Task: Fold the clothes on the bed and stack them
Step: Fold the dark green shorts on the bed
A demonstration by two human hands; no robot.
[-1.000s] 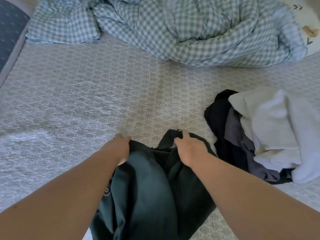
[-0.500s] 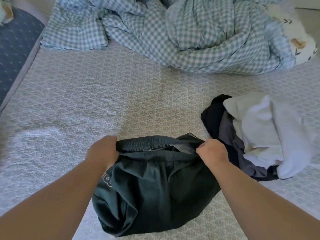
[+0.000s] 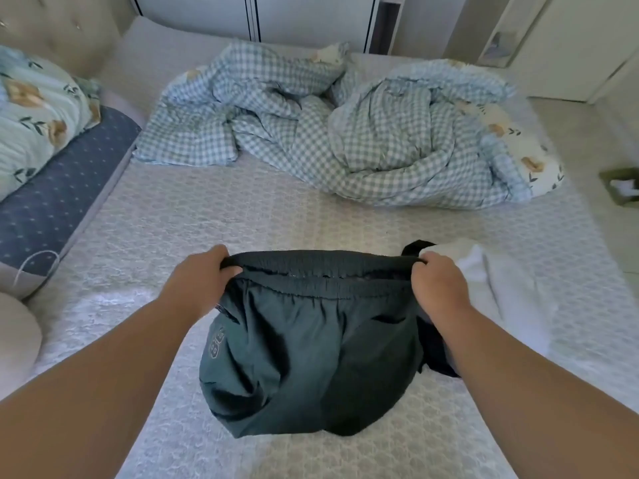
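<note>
Two curled fists, left hand (image 3: 200,281) and right hand (image 3: 437,283), gripping opposite waistband ends of dark green shorts (image 3: 307,357) between them.

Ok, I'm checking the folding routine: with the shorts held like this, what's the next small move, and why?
Probably lay the dark green shorts flat on the bare mattress. The left hand and right hand grip the stretched waistband's ends, but the legs below lie bunched.
</note>
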